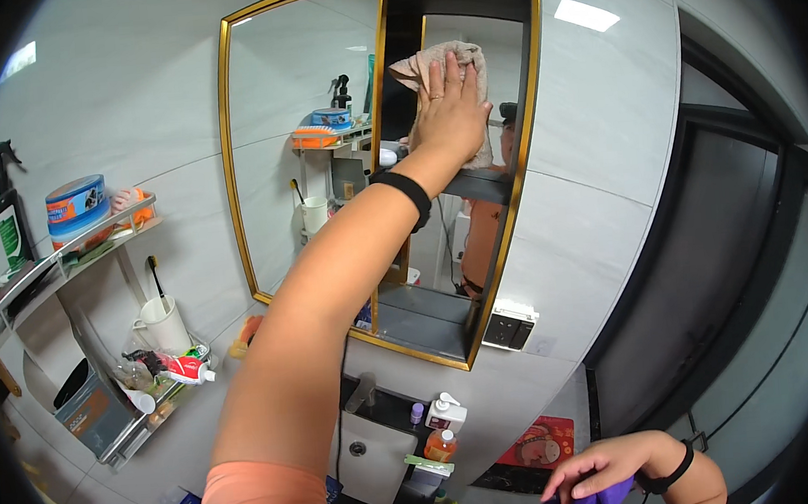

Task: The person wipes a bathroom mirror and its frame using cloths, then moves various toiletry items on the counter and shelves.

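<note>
My left hand (452, 113) is raised into the open right side of the gold-framed mirror cabinet (542, 83). Its fingers lie spread over a beige cloth (478, 69), holding it against the mirrored inner back (508, 67). Part of the cloth is hidden under the palm. Low at the right, my right hand (596, 475) is bent inward with curled fingers on a bunched purple cloth (601, 502). That cloth runs partly out of view. Black bands circle both wrists.
A sliding mirror door (302, 62) covers the cabinet's left side. Below is a sink (372, 460) with a faucet (362, 391), a white pump bottle (446, 413) and an orange bottle (441, 446). Wall shelves (95, 259) at left carry a spray bottle (10, 219) and a mug (161, 325). A dark door (686, 260) stands right.
</note>
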A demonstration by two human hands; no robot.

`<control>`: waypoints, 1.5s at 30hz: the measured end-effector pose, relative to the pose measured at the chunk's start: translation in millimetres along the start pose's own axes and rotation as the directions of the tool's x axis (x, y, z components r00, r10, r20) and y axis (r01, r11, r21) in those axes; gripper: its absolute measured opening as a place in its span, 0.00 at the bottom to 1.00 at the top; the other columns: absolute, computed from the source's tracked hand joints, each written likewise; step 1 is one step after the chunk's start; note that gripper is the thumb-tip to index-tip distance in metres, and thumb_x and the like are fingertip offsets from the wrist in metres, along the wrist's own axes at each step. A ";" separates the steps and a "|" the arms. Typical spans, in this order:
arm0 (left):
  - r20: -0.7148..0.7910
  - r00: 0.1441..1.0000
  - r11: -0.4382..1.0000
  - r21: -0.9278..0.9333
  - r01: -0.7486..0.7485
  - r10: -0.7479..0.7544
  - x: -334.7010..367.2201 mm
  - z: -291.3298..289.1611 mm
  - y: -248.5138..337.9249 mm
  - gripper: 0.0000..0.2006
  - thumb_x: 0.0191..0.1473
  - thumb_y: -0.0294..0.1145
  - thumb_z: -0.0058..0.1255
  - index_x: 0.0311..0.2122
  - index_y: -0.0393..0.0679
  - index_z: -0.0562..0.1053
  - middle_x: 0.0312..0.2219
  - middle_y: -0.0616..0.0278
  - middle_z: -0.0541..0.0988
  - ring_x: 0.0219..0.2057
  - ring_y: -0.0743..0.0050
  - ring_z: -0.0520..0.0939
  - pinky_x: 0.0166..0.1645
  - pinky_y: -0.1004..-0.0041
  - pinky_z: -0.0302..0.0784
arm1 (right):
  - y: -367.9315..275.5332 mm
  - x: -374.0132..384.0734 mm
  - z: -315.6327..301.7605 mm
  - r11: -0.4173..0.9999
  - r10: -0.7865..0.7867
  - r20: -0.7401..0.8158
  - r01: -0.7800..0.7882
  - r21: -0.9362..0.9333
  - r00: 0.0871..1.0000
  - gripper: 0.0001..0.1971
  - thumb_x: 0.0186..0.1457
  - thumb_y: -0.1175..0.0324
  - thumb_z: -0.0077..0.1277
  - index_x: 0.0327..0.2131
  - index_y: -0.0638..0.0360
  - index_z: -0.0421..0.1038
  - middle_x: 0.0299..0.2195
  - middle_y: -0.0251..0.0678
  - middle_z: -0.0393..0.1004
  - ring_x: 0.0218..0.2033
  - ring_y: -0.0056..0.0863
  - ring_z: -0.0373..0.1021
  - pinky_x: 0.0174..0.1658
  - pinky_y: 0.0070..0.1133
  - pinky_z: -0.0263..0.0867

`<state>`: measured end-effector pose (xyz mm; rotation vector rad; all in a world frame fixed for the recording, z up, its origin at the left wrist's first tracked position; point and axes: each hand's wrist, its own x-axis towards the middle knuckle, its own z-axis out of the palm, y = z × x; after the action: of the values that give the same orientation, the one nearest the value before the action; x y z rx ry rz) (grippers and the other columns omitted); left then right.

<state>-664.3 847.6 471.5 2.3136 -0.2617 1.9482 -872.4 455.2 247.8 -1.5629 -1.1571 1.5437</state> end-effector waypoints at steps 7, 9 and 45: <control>-0.062 0.644 0.636 -0.259 0.727 -0.762 68.5 1.9 -57.2 0.36 0.66 0.49 0.38 0.72 0.46 0.44 0.70 0.47 0.50 0.67 0.42 0.61 0.67 0.50 0.61 | 70.9 -46.1 -23.5 0.970 0.023 -0.225 0.032 0.239 0.974 0.22 0.70 0.61 0.43 0.61 0.61 0.64 0.46 0.36 0.78 0.49 0.24 0.72 0.56 0.23 0.64; -0.035 0.567 0.553 -0.278 0.786 -0.823 79.1 -2.1 -47.4 0.36 0.66 0.50 0.38 0.72 0.45 0.44 0.70 0.47 0.50 0.68 0.41 0.57 0.70 0.50 0.54 | 90.4 -62.3 -21.3 0.973 0.022 -0.243 0.036 0.230 0.970 0.23 0.69 0.58 0.44 0.61 0.61 0.65 0.46 0.35 0.78 0.49 0.23 0.71 0.56 0.22 0.64; 0.688 0.725 0.971 0.181 -0.158 -0.010 -9.6 -53.6 -18.1 0.22 0.38 0.28 0.67 0.44 0.44 0.80 0.43 0.51 0.82 0.43 0.50 0.84 0.48 0.61 0.79 | 104.9 -15.6 15.8 0.946 -0.238 -0.112 0.256 0.198 0.965 0.25 0.70 0.56 0.43 0.59 0.69 0.64 0.41 0.42 0.78 0.45 0.31 0.75 0.53 0.27 0.67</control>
<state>-714.1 876.2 471.9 3.1481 -0.1878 1.0790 -871.6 396.8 157.9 -1.2792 -1.0590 1.3700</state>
